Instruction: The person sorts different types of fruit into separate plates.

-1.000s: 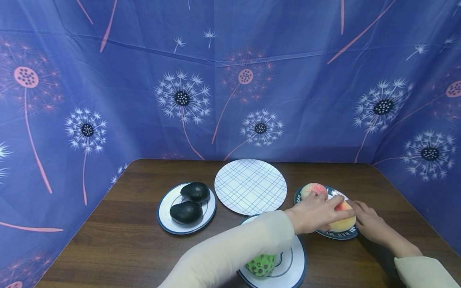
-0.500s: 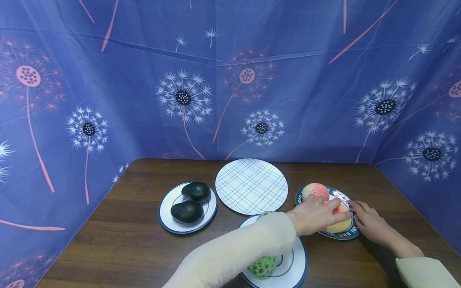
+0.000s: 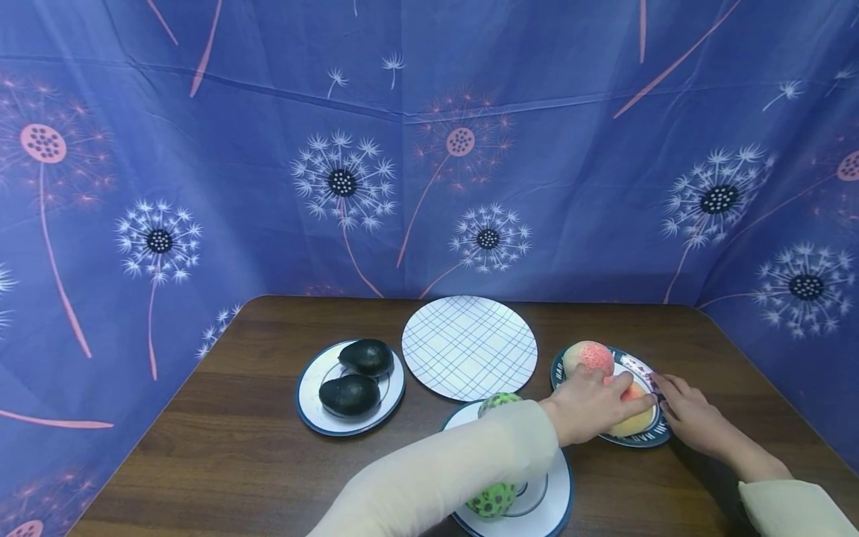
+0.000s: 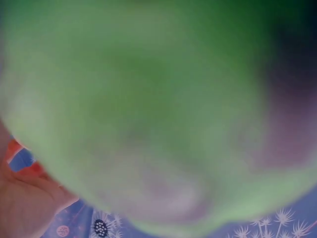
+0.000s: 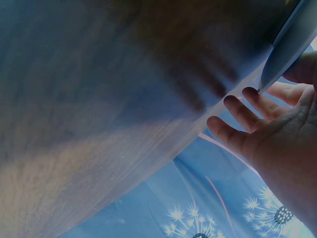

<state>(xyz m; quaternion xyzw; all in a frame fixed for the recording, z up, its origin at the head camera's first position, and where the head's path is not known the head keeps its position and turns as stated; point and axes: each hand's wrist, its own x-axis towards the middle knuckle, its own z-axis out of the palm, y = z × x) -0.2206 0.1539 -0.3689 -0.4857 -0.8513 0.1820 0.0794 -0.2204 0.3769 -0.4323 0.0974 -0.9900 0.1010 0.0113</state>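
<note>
My left hand (image 3: 593, 406) curls its fingers over a yellow-orange peach (image 3: 633, 423) on a green-rimmed plate (image 3: 651, 440) at the table's right. Behind that hand sits a second peach (image 3: 588, 356), pinkish, on the same plate. At the plate's right rim is my right hand (image 3: 698, 421), its fingers extended and spread. In the right wrist view the plate's edge (image 5: 287, 47) comes beside the thumb and fingers of the right hand (image 5: 287, 134). A blurred green round fruit (image 4: 148, 109) fills most of the left wrist view, with part of the left hand (image 4: 29, 203) at lower left.
Under the left sleeve (image 3: 443, 470) stands a white plate (image 3: 550, 500) with green spotted fruits (image 3: 492, 500). A blue-rimmed plate (image 3: 315, 418) at left bears two dark avocado-like fruits (image 3: 349, 395). A white plate with blue crossed lines (image 3: 470, 347) lies at back centre.
The yellow-orange peach has come down and slightly left onto the plate with the left hand, away from the right hand's fingers. The right hand has hardly moved.
</note>
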